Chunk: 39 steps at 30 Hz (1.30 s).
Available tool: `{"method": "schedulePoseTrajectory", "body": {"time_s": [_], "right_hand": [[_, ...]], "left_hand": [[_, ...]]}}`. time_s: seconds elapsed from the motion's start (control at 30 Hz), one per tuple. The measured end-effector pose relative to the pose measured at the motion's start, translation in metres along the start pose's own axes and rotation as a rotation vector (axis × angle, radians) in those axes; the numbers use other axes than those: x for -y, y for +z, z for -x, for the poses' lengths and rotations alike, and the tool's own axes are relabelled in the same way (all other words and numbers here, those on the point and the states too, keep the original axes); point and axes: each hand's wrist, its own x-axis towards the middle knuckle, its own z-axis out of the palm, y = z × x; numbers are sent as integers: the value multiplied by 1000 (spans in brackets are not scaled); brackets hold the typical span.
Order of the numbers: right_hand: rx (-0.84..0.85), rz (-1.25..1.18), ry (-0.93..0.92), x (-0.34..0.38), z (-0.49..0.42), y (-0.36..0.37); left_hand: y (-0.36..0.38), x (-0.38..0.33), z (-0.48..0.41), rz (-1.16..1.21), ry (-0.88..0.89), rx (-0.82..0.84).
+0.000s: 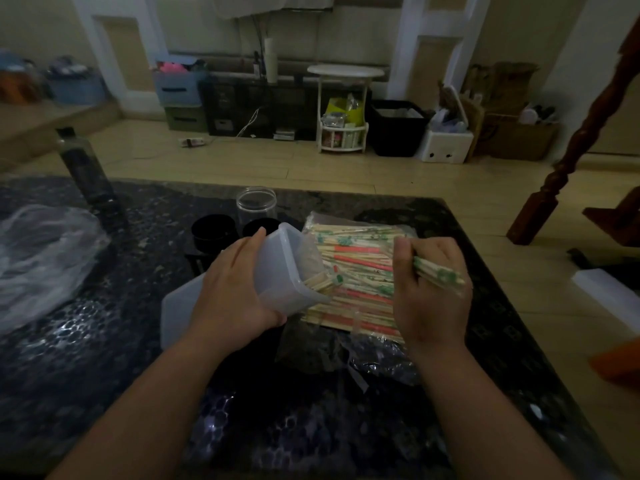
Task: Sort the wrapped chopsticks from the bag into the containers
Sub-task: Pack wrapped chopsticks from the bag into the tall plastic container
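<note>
The left hand (235,289) curls around a tilted translucent container (282,265), hiding its near wall; a few wrapped chopsticks (320,282) show in its mouth. The right hand (429,292) grips a green-printed bundle (441,273) over the bag (356,251), which lies toward the table's (104,341) far right edge. Wrapper print is unreadable in the dim light.

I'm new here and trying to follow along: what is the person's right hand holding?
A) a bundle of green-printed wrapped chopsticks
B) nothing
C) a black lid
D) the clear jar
A: the right hand grips a bundle of green-printed wrapped chopsticks, while the left hand holds the tilted white container.
</note>
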Motion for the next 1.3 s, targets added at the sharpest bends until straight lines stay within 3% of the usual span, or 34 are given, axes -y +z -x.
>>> {"method": "schedulePoseTrajectory", "body": {"time_s": [0.07, 0.17, 0.23, 0.43, 0.63, 0.7, 0.8, 0.83, 0.93, 1.0, 1.13, 1.3], "right_hand": [[-7, -195, 99, 1, -4, 3], [42, -490, 397, 13, -4, 1], [46, -558, 489, 17, -1, -1], [56, -710, 617, 24, -2, -2], [102, -803, 628, 26, -2, -1], [231, -812, 645, 25, -2, 1], [597, -706, 707, 20, 5, 10], [618, -728, 757, 19, 7, 14], [451, -858, 894, 18, 6, 17], [438, -831, 869, 17, 5, 17], [594, -700, 720, 16, 13, 21], [444, -663, 696, 11, 10, 21]], "left_hand": [[0, -1, 0, -5, 5, 2], [-1, -3, 1, 7, -7, 12], [-2, -4, 1, 9, -11, 15], [-2, -4, 1, 18, -13, 16], [-2, -4, 1, 11, 3, 16], [-2, -4, 1, 11, 5, 21], [-1, -3, 0, -3, 10, 16], [-1, -3, 0, -4, 11, 15], [-1, -3, 1, 3, -1, 23], [0, -3, 1, 5, -10, 32], [0, -3, 0, 1, -4, 36], [0, -1, 0, 2, -3, 26]]}}
